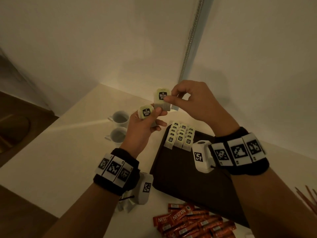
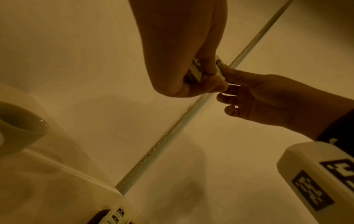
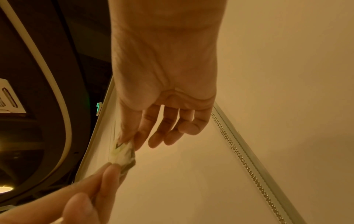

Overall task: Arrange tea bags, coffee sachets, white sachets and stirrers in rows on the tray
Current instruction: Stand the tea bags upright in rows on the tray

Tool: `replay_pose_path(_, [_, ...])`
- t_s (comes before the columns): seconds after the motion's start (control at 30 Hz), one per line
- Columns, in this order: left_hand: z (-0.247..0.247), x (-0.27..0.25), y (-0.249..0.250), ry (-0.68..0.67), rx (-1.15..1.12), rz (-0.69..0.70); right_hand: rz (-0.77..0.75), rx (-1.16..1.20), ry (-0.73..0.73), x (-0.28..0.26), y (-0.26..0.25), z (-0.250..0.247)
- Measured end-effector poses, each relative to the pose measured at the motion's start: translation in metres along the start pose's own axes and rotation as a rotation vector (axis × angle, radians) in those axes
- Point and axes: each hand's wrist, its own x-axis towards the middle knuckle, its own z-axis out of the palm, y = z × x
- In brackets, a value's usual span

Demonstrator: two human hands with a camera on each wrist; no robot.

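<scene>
Above the table's far end both hands are raised together. My right hand (image 1: 169, 98) pinches the green-tagged upper tea bag (image 1: 162, 100) between thumb and forefinger. My left hand (image 1: 151, 117) holds a second tea bag (image 1: 145, 112) and its thumb presses the lower edge of the upper one. In the right wrist view the upper tea bag (image 3: 122, 154) stretches between the two hands. The dark tray (image 1: 193, 182) lies below, with three rows of tea bags (image 1: 181, 135) at its far end. Red coffee sachets (image 1: 192, 222) lie loose near the tray's front edge.
Two white cups (image 1: 120, 126) stand left of the tray. Wooden stirrers (image 1: 307, 198) lie at the right edge of the table. White sachets (image 1: 126, 205) sit under my left wrist. A wall corner with a metal strip (image 1: 190, 40) rises behind the table.
</scene>
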Motion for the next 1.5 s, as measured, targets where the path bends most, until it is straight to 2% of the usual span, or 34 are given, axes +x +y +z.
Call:
replay_pose_path(0.13, [0.0020, -0.0001, -0.0022, 0.014, -0.038, -0.022, -0.045, -0.007, 0.000, -0.0012, 0.0039, 0.0008])
replay_pose_path(0.33, [0.0043, -0.0019, -0.0035, -0.039, 0.037, -0.038, -0.037, -0.004, 0.037, 0.0017, 0.0018, -0.0003])
replay_pose_path(0.5, [0.0041, -0.0019, -0.0030, -0.018, 0.021, -0.038, -0.044, -0.055, -0.032, 0.0031, 0.0035, -0.0006])
replay_pose_path(0.63, [0.0043, -0.0011, -0.0033, -0.015, 0.019, -0.041, -0.037, -0.061, 0.048, 0.0038, 0.0026, -0.0008])
replay_pose_path(0.93, [0.0039, 0.0013, -0.0038, -0.014, 0.005, -0.052, -0.049, -0.029, -0.087, 0.0026, 0.0076, -0.0029])
replay_pose_path(1.03, [0.0039, 0.0013, -0.0037, -0.024, 0.017, -0.057, -0.046, 0.021, -0.067, 0.0010, 0.0086, -0.0026])
replay_pose_path(1.2, [0.0029, -0.0010, -0.0025, -0.027, 0.107, -0.032, 0.051, 0.080, -0.149, -0.0003, 0.0060, -0.0002])
replay_pose_path(1.33, [0.0006, 0.0007, -0.0007, 0.005, 0.177, 0.000, 0.053, 0.160, -0.089, -0.0015, 0.0071, 0.0011])
replay_pose_path(1.5, [0.0010, 0.0018, 0.0035, 0.009, 0.312, 0.074, 0.076, 0.192, -0.109, -0.0004, 0.0063, 0.0037])
